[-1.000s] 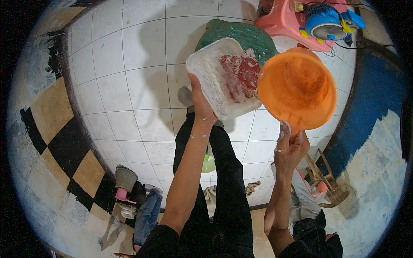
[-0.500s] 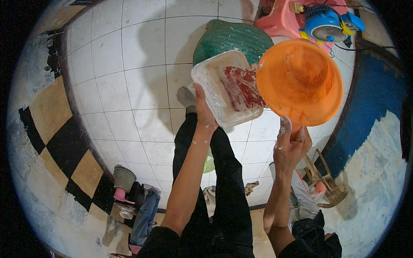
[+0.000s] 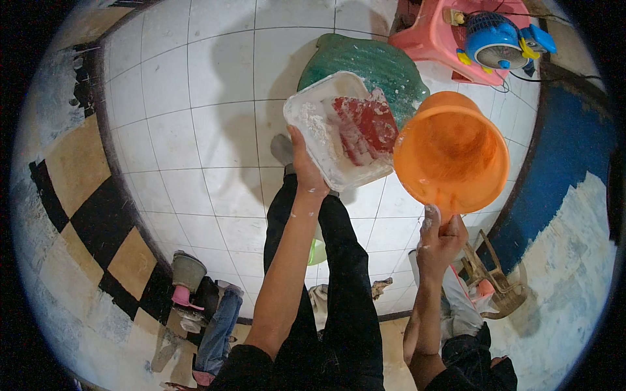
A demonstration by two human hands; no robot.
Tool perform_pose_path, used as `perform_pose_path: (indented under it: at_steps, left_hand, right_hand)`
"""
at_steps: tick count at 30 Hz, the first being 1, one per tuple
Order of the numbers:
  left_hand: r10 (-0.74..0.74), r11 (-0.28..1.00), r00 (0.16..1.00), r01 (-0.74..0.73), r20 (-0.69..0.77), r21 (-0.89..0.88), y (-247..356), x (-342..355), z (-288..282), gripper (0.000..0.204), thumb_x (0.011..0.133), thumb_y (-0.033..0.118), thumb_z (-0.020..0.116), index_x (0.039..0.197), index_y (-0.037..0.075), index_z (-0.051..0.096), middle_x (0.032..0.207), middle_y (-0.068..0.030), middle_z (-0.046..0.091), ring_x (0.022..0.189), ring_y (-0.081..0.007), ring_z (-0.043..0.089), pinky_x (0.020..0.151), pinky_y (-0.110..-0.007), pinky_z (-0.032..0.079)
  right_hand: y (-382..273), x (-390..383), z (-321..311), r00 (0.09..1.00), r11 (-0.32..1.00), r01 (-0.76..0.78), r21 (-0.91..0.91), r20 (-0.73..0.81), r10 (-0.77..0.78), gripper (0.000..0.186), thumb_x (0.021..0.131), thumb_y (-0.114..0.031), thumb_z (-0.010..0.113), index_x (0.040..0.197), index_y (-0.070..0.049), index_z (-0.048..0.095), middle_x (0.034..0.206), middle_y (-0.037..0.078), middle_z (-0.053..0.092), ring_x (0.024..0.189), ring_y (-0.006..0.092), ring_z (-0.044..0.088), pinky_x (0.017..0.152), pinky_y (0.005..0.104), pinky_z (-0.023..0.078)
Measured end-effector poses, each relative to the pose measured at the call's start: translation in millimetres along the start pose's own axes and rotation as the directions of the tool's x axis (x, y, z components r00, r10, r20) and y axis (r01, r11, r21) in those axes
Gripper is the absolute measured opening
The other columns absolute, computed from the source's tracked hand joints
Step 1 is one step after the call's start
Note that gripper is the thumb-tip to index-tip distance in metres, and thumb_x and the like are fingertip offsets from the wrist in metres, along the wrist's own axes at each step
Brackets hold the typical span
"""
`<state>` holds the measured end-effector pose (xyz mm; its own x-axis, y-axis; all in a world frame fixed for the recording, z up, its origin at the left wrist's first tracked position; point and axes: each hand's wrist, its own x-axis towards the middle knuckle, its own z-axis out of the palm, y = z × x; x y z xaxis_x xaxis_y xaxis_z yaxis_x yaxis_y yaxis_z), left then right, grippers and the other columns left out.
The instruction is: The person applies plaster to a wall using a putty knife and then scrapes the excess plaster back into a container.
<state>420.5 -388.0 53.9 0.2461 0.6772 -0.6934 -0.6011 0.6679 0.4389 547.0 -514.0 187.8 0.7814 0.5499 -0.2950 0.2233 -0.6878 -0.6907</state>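
My left hand [image 3: 308,164] grips the near left side of a white plastic tub [image 3: 315,156], its thumb along the rim. White paste or powder coats the tub's inside, and a flat red scraper [image 3: 369,125] smeared with white lies in it. My right hand [image 3: 441,242], with white smudges on its thumb, is closed around the handle of an orange water dipper [image 3: 417,176]. The dipper is tilted, so I see into its bowl; it shows no clear liquid. Its left rim is beside the tub's right edge.
Beyond the tub is a green rounded thing [image 3: 352,55] spattered with white. A pink plastic stool [image 3: 424,32] at the far right carries a blue fan [image 3: 499,42] with cables. A wooden chair-like frame [image 3: 502,287] and a grey bucket [image 3: 188,270] stand nearer. People sit at both sides.
The orange dipper has come nearer to me and is tilted less toward the tub. The tub has shifted slightly left, with the red scraper still inside.
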Motion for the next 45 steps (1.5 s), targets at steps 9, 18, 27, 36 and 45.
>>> perform_pose_path:
  at_steps: [9,18,27,36,45]
  left_hand:
    - [-0.104,0.993,0.994,0.105,-0.030,0.059,-1,-4,-41,0.069,0.094,0.058,0.034,0.139,0.005,0.032,0.134,-0.0146,0.043,0.123,-0.0310,0.043,0.105,-0.043,0.035]
    - [-0.103,0.992,0.994,0.101,0.025,0.073,10,-35,-87,0.075,0.092,0.059,0.036,0.142,0.004,0.027,0.139,-0.0134,0.040,0.126,-0.0282,0.041,0.105,-0.041,0.034]
    - [-0.125,0.992,0.991,0.124,-0.039,-0.021,24,-79,-101,0.077,0.092,0.062,0.033,0.141,0.003,0.028,0.136,-0.0147,0.042,0.123,-0.0289,0.044,0.103,-0.042,0.037]
    - [0.043,0.993,0.999,-0.040,-0.030,0.112,39,-98,-67,0.078,0.091,0.063,0.032,0.141,0.003,0.027,0.137,-0.0136,0.041,0.124,-0.0274,0.043,0.104,-0.041,0.036]
    - [-0.027,0.998,0.999,0.028,-0.022,0.049,51,-102,-15,0.082,0.090,0.067,0.027,0.143,0.004,0.023,0.137,-0.0138,0.040,0.124,-0.0266,0.041,0.105,-0.039,0.035]
  right_hand:
    - [43,30,-21,0.952,0.870,-0.289,0.400,0.214,0.218,0.047,0.094,-0.046,0.044,0.073,-0.004,0.052,0.049,-0.003,0.040,0.037,0.0043,0.036,0.034,0.0197,0.025]
    - [177,125,58,0.922,0.898,-0.283,0.336,0.354,0.158,0.046,0.097,-0.042,0.045,0.068,-0.007,0.050,0.052,-0.005,0.040,0.044,0.0039,0.034,0.039,0.0209,0.025]
    - [203,162,95,0.943,0.997,-0.061,0.040,0.329,0.044,0.057,0.096,-0.044,0.044,0.061,0.000,0.054,0.050,0.005,0.047,0.047,0.0132,0.044,0.045,0.0310,0.034]
    - [217,182,85,0.901,0.995,-0.097,0.020,0.426,0.080,0.057,0.094,-0.048,0.046,0.077,0.004,0.062,0.058,0.008,0.056,0.055,0.0176,0.054,0.052,0.0326,0.042]
    - [-20,42,-3,0.940,0.944,0.269,0.192,0.159,-0.300,0.022,0.091,-0.015,0.056,0.105,0.001,0.058,0.089,0.010,0.060,0.073,0.0140,0.055,0.066,0.0280,0.046]
